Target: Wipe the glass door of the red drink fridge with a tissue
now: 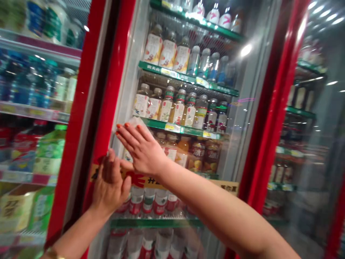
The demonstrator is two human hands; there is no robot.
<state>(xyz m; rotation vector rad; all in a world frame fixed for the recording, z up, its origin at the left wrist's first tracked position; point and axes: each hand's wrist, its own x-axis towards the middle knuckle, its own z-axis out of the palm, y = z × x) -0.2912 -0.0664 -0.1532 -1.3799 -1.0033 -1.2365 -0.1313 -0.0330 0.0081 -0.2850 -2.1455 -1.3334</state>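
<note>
My right hand (141,149) lies flat against the glass of a refrigerator door (172,46), its orange-nailed fingers spread and pointing left. My left hand (111,183) rests lower down, fingers upward, at the door's red frame (111,90) and a yellow printed strip (153,182) on the glass. Neither hand holds anything. Behind the glass, bottled drinks (172,109) stand in rows on green-edged shelves (178,127). My right hand hides part of the bottles on the shelf below.
To the left, a neighbouring cooler holds blue-labelled bottles (29,82) and green-labelled packages (50,147). Another glass door with a red frame (269,115) stands to the right. Bright ceiling lights reflect off the glass. A gold bracelet (54,254) circles my left wrist.
</note>
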